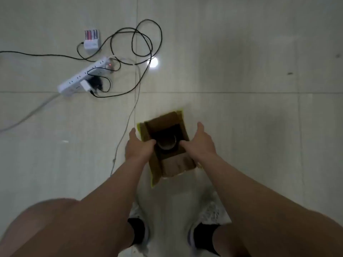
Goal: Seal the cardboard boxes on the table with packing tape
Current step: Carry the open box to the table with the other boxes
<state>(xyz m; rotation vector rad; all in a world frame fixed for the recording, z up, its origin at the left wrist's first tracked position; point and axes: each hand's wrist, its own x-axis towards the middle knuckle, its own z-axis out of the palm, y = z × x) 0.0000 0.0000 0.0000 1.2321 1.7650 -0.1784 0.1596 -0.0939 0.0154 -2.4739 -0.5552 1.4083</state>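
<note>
- Brown cardboard box (178, 164), yellow on the outside of its flaps, is between your two hands with every flap open, over the pale tiled floor (259, 127) and just beyond your feet; you cannot tell whether it rests on the floor or hangs just above it
- Down in its dark bottom lies a roll of packing tape (167, 144), its round opening facing up at you
- Your left hand (138, 147) holds the box's left wall: the thumb is hooked over the edge into the opening and the fingers run along the outside of the flap
- Your right hand (201, 143) holds the right wall the same way, with the thumb inside and the fingers stretched along the outside
- Both thumbs sit close to the roll; whether they touch it cannot be told
- Your white shoes (213, 210), worn with black socks (137, 230), stand on the floor on your side of the box, one under each forearm
- Toward the far left of the floor lies a white power strip (81, 76) with plugs in it and a small red light showing
- Just beyond the strip lies a battery charger (91, 40) with cells in it
- A black cable (146, 39) loops across the tile seam to the right of the charger, and a thin pale cord (128, 123) runs from the strip past the left side of the box
- A bright round reflection (153, 62) shines on the floor just right of the strip
</note>
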